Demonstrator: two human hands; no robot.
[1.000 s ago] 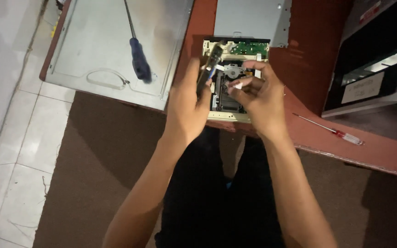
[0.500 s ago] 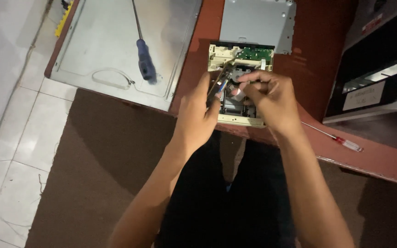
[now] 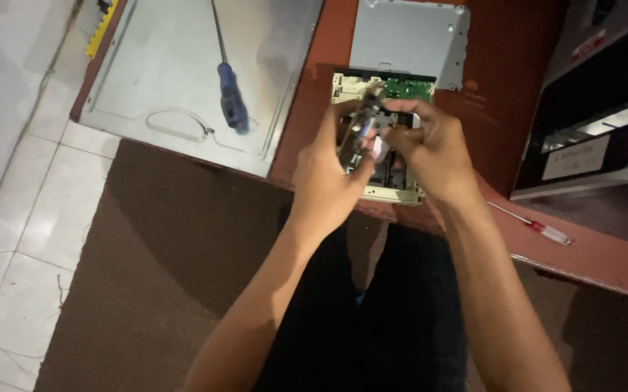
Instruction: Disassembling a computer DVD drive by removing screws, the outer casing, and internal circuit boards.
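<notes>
Grip: your left hand [image 3: 328, 170] and right hand [image 3: 430, 149] pinch a small dark part [image 3: 361, 127] tilted on edge, lifted clear for a look | Below: opened drive [image 3: 390, 185] on the table edge [image 3: 589, 250] | Left: blue screwdriver [image 3: 230, 98] parked on a metal panel [image 3: 147, 58] | Right: red screwdriver [image 3: 539, 229]

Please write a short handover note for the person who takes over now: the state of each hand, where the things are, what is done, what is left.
Left hand: holds a small dark part, tilted up above the drive.
Right hand: fingers on the same part, from the other side.
Drive: open, beige frame, at the desk edge, green board showing.
Metal cover: off, lying behind the drive.
Blue screwdriver: on the grey panel, left.
Red screwdriver: on the desk, right.
Done: cover off, part lifted.
Left: whether the part is fully free, I cannot tell.
</notes>
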